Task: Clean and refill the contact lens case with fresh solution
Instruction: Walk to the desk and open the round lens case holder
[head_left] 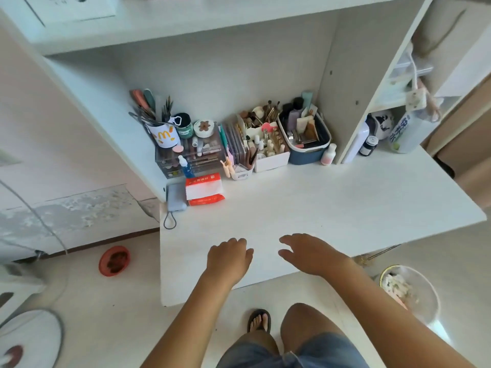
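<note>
1. Two bare hands hover low over the near part of a white wooden desk, side by side with a gap between them.
2. The left hand has its fingers curled under, holding nothing.
3. The right hand is relaxed, fingers loosely spread and pointing left, holding nothing.
4. No contact lens case can be picked out among the clutter.
5. A small blue plastic bottle with a white cap, possibly the solution, stands at the back left of the desk, well apart from both hands, in front of a clear plastic drawer organiser.
6. Just beside the bottle lies a red and white tissue pack.
7. To the right sits a navy plastic basket of cosmetics.
</note>
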